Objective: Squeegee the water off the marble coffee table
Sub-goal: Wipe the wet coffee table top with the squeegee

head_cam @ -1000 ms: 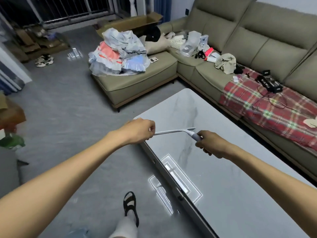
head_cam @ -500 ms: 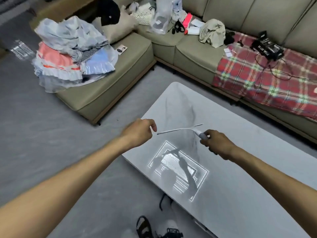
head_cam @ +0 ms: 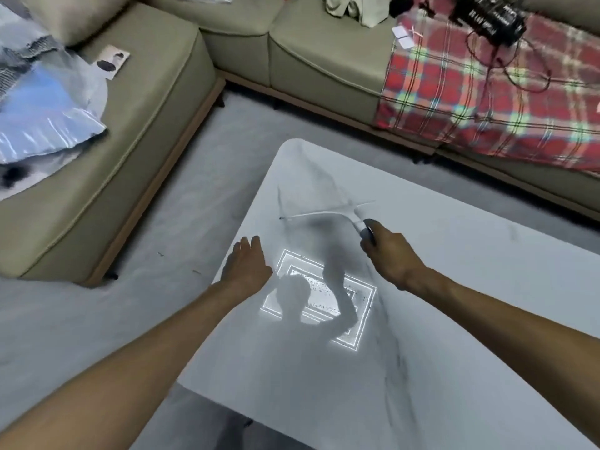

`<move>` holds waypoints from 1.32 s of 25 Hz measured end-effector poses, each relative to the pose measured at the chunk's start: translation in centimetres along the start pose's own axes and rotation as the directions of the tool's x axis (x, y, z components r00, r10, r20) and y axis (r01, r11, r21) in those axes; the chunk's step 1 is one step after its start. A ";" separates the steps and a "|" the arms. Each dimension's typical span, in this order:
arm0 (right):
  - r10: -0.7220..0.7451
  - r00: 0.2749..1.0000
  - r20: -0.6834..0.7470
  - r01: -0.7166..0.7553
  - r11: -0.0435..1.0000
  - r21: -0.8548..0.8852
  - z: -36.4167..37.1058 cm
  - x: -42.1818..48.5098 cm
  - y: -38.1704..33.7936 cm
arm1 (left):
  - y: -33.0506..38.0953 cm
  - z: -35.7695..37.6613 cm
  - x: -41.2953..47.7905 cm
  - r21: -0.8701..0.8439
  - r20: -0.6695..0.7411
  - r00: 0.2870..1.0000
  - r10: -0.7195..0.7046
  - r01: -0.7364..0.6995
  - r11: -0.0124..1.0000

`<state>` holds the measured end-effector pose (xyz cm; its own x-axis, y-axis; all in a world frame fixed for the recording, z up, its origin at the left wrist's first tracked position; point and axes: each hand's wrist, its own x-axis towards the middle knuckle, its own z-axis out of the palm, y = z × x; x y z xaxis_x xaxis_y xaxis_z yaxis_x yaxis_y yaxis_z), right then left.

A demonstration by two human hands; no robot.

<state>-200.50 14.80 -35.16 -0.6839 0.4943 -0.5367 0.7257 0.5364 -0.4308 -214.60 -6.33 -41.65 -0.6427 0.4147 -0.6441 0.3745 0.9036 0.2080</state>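
Note:
The marble coffee table [head_cam: 454,287] is white with grey veins and fills the lower right of the head view. A bright ceiling light and my own shadow reflect in its glossy top. My right hand [head_cam: 389,254] is shut on the handle of a white squeegee [head_cam: 328,214]. The long thin blade lies across the tabletop near the far left corner. My left hand [head_cam: 246,264] rests flat at the table's left edge, fingers apart, holding nothing.
An olive L-shaped sofa [head_cam: 156,102] wraps around the far and left sides. A red plaid blanket [head_cam: 487,92] with a black device and cables [head_cam: 490,17] lies on it at right. Piled clothes [head_cam: 42,108] sit at left. Grey floor [head_cam: 207,190] separates table and sofa.
My left hand let go of the blade's end and dropped open onto the table edge. The squeegee moved out over the tabletop, and my view tilted down and closer.

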 end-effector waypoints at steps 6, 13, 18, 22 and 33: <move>-0.104 0.976 -0.190 0.077 0.986 -0.146 2.5 15.8 -5.6 | -3.2 5.0 10.7 0.185 0.049 0.997 0.066 -0.074 0.980; -0.079 0.986 -0.144 0.052 0.982 -0.182 5.8 21.8 -6.4 | -3.5 5.8 13.0 0.110 0.255 0.964 0.071 -0.102 0.989; -0.113 0.991 -0.067 0.091 0.960 -0.264 5.9 16.1 -0.9 | -2.3 4.8 13.4 0.076 0.338 0.941 0.017 -0.045 0.996; -0.028 0.998 0.057 0.045 0.947 -0.317 3.2 10.6 2.4 | -1.6 4.5 13.2 0.092 0.374 0.928 -0.010 -0.027 0.995; -0.115 0.991 -0.072 0.094 0.963 -0.252 4.6 22.8 -4.6 | -1.6 5.7 13.6 0.141 0.366 0.930 -0.035 -0.018 0.990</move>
<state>-219.07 20.48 -48.72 -0.7666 0.4769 -0.4300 0.6158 0.7356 -0.2821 -220.14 -2.72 -54.96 -0.3661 0.3144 -0.8759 0.4767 0.8717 0.1136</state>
